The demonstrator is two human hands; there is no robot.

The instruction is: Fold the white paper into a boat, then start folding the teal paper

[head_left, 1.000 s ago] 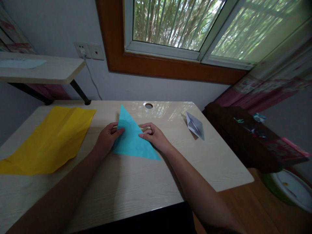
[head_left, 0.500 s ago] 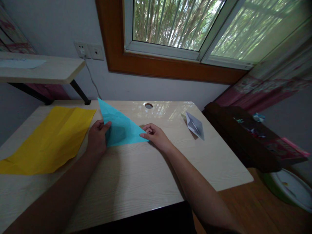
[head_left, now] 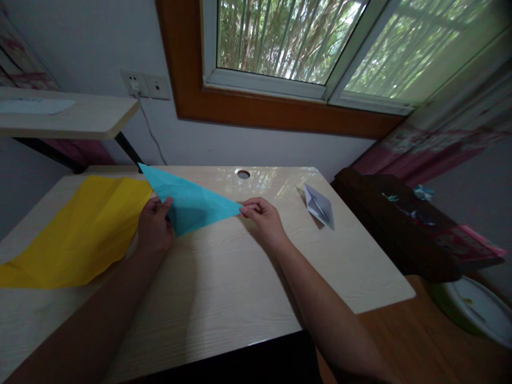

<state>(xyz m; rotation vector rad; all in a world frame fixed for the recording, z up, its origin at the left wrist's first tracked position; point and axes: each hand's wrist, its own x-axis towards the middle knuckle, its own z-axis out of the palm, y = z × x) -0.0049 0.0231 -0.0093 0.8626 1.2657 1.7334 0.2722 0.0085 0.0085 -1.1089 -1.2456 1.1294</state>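
A light blue sheet of paper, folded into a triangle, is held up above the desk between both hands. My left hand pinches its left edge, thumb in front and the other fingers mostly hidden behind. At the pointed right corner, my right hand grips the tip between thumb and fingers. A yellow sheet of paper lies on the desk to the left, close to my left hand. Over on the right rests a folded white paper piece.
The pale wooden desk has a round cable hole near its back edge. A raised shelf on dark legs stands at the back left. Beyond the desk's right side are a dark brown piece of furniture and a round green-edged container.
The blue paper has turned counterclockwise: its right tip rose with my right hand, and its top corner swung left. My left hand shifted slightly left.
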